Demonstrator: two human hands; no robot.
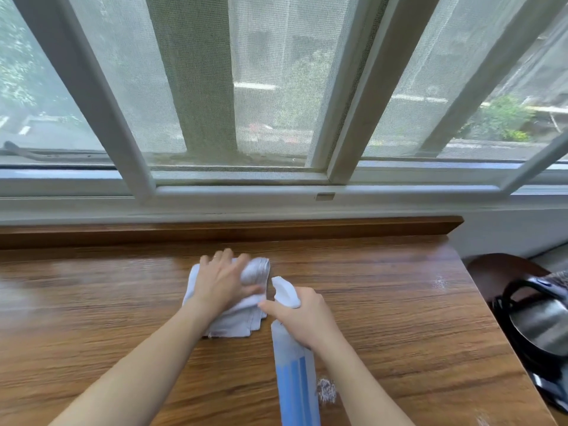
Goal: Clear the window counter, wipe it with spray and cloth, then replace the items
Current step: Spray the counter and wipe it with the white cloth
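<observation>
The wooden desk (384,318) under the window (276,87) is seen bare of the items that belong on it, so the clearing step is judged done. A folded white cloth (233,321) is pressed flat onto the desk near its middle by the left hand (222,279), whose fingers are spread and fairly straight over the fabric rather than curled round it; the hand is blurred, which suggests wiping in progress. Just beside the cloth, a translucent spray bottle (293,376) with a blue label and white trigger head is held by the right hand (302,316), the grip closed around the neck and a finger laid toward the trigger, the nozzle aimed forward over the desk. A pale patch (326,390) is visible on the wood beside the bottle, and another faint mark (441,282) toward the right edge; whether they are spray or residue cannot be told. The spraying and wiping stage is therefore judged under way, with much of the surface left to cover. To the right, off the desk, a steel electric kettle (541,327) with a black handle is seen on a dark stool (495,272); its return, and that of anything else removed, is judged not yet done.
</observation>
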